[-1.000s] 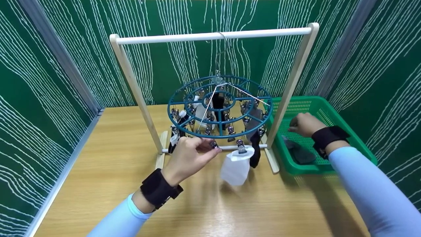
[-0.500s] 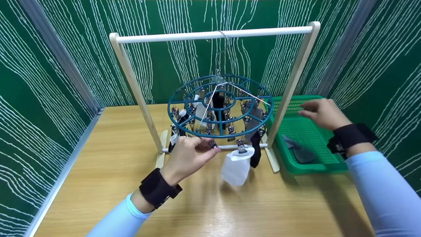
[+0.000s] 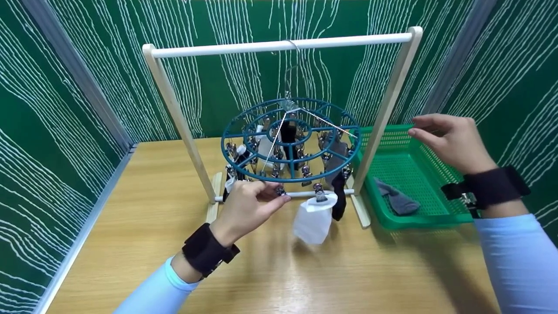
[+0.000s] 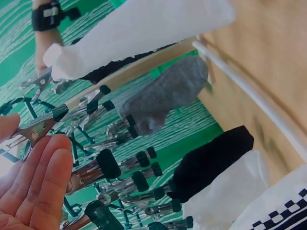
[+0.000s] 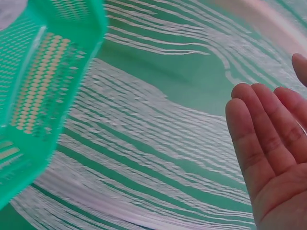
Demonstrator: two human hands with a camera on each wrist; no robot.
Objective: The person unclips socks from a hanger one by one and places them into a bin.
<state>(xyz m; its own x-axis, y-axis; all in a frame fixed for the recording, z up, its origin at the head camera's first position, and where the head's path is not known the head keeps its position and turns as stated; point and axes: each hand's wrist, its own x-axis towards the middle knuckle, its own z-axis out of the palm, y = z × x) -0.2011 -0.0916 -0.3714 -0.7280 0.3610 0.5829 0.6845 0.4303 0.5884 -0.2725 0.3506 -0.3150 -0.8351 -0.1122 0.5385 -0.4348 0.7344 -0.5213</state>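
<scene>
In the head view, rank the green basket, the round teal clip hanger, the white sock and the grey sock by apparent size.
1. Round teal plastic clip hanger and green plastic mesh basket: look alike, unranked.
2. White sock hanging from a clip.
3. Grey sock in the basket; farther away, so unsure.

Head camera high, facing forward and down over table [image 3: 279, 270], round clip hanger [image 3: 290, 139] at twelve o'clock, left wrist camera close beneath its clips [image 4: 103, 165], right wrist camera close, green basket [image 5: 43, 81] shared with head view
</scene>
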